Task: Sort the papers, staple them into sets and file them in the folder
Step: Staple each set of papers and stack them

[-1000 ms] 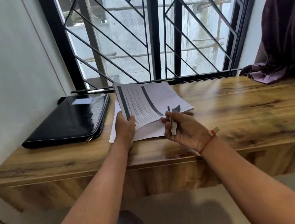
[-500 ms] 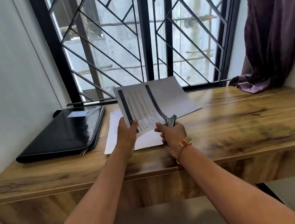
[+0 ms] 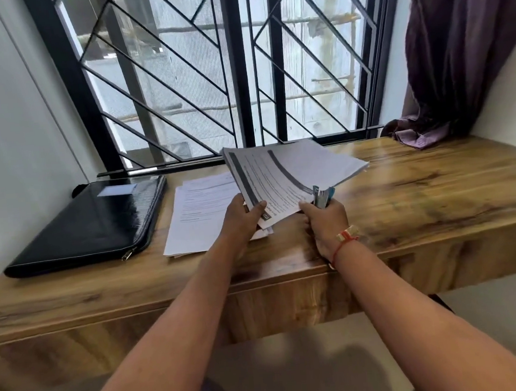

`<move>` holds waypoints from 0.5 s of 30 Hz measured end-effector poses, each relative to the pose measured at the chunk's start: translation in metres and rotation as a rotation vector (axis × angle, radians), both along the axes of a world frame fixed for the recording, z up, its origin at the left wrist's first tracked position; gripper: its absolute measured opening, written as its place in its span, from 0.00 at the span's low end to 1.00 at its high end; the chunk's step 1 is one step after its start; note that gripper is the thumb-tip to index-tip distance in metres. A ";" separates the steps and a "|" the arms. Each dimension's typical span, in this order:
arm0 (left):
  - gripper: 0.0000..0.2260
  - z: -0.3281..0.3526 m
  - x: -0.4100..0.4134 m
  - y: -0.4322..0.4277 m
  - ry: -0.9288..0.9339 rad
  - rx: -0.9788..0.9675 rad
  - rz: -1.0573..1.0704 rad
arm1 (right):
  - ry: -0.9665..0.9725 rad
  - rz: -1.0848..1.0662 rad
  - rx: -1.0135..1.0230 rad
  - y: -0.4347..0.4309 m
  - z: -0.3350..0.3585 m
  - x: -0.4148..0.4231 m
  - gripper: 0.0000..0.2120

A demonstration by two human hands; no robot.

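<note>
- Head view: the left hand (image 3: 244, 218) grips the near left corner of a stack of papers (image 3: 292, 171). The thumb lies on top of the sheets.
- The stack is lifted and tilted above the wooden desk (image 3: 420, 188). Its far end points toward the window bars (image 3: 179, 78).
- The right hand (image 3: 325, 221) is curled around a stapler (image 3: 323, 197). The stapler's blue and silver tip sits at the near right corner of the stack.
- A red thread band (image 3: 346, 237) is on the right wrist.
- More loose sheets (image 3: 199, 212) lie flat on the desk, partly under the left hand.
- A black zip folder (image 3: 92, 220) lies closed on the desk, just beside the loose sheets, on their left.
- A purple curtain (image 3: 461, 49) hangs at the far right, and its end rests on the desk.
</note>
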State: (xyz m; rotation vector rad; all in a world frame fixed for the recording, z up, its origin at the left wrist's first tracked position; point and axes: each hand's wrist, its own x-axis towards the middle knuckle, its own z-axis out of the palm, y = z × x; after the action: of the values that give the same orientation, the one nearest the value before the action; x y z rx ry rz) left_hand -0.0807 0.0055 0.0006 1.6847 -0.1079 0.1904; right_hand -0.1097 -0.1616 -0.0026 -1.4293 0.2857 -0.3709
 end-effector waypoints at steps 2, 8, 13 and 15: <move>0.14 -0.003 -0.003 0.001 -0.005 -0.034 -0.006 | 0.010 0.004 -0.007 0.000 -0.001 0.001 0.05; 0.14 -0.014 -0.008 0.004 -0.040 -0.101 0.019 | 0.022 0.036 -0.128 0.001 -0.001 -0.002 0.05; 0.13 -0.014 -0.010 0.004 -0.051 -0.096 0.061 | 0.087 0.090 -0.159 0.000 0.002 0.000 0.09; 0.13 -0.014 -0.009 0.004 -0.051 -0.113 0.075 | 0.140 0.161 -0.106 -0.003 0.002 0.000 0.13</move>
State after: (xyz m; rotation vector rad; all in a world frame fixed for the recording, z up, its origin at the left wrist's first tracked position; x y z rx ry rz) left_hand -0.0895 0.0096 -0.0137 1.5730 -0.0710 0.2902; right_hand -0.1094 -0.1642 -0.0008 -1.5737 0.2654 -0.1567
